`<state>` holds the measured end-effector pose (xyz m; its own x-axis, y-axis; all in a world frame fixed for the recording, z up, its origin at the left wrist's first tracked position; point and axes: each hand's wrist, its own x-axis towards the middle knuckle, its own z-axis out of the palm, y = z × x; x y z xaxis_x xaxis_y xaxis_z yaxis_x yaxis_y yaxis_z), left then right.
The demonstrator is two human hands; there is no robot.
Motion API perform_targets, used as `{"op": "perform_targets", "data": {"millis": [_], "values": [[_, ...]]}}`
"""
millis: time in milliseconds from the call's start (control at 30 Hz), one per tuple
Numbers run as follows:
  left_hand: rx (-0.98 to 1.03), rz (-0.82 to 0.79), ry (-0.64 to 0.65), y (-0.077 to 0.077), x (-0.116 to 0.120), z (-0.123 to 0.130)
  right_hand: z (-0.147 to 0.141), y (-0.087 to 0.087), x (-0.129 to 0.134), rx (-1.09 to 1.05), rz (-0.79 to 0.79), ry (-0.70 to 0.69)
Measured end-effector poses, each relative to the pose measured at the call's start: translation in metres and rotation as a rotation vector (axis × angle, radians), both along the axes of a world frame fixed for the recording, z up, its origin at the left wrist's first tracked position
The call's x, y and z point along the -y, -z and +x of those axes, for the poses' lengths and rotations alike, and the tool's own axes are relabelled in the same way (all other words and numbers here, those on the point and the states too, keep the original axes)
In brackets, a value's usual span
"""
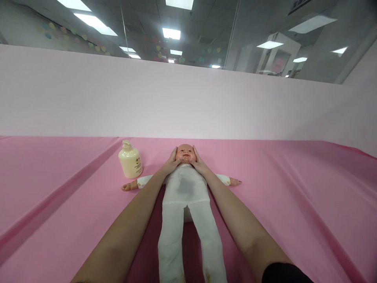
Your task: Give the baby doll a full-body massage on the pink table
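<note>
Our bare forearms [126, 232] reach along the doll [187, 188] lying face-up on the pink cloth [282, 192], our left hand [171, 162] and right hand [200, 162] clasping its head [185, 151], which we could twist by pressing unevenly.

Pump bottle [129, 161], dark label lettering [138, 163], not legible

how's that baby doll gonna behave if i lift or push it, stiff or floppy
The baby doll probably won't roll easily, lying on its back with arms spread. Its moulded-looking head seems likely firm; the cloth-covered legs may flop.
</note>
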<state>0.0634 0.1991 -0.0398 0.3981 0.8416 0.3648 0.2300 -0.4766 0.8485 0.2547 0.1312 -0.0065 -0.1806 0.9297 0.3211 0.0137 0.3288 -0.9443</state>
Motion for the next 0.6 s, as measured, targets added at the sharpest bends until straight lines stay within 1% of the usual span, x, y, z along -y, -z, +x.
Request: {"op": "perform_targets", "data": {"millis": [133, 233, 333, 500, 600], "values": [[0.018, 0.018, -0.035, 0.001, 0.004, 0.002, -0.003, -0.002, 0.006, 0.021, 0.036, 0.038], [0.058, 0.037, -0.071, 0.003, 0.009, 0.005, -0.006, 0.004, 0.002, 0.014, 0.102, 0.084], [0.085, 0.061, -0.120, 0.002, 0.014, 0.008, -0.008, 0.011, -0.006, 0.049, 0.171, 0.132], [0.033, 0.079, -0.170, 0.000, 0.021, 0.010, -0.008, 0.018, -0.012, 0.116, 0.193, 0.234], [-0.014, 0.107, -0.189, -0.001, 0.024, 0.009, -0.009, 0.019, -0.011, 0.142, 0.202, 0.247]]}}
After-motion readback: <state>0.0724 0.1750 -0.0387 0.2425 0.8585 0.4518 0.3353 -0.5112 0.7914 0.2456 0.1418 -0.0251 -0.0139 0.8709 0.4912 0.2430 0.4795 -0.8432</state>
